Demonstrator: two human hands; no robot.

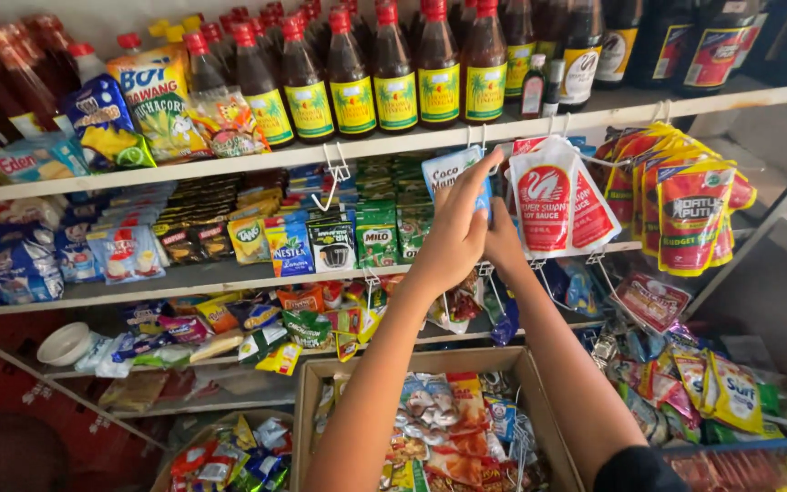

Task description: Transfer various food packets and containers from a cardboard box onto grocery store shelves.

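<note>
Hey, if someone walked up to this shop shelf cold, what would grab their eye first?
Most likely the two hands raised mid-frame: the left hand and right hand close together on a blue-and-white sachet by the hanging hooks. Just right of them hang white pouches with a red swan panel. Along the top shelf runs a row of dark bottles with red caps and yellow labels.

We have both bare arms stretched up from the lower middle of the frame, forearms converging toward the centre. Our left hand sits in front, fingers extended upward and slightly curled, back of the hand facing us. Our right hand is tucked just behind it, touching it, mostly hidden; its grip cannot be made out.
</note>
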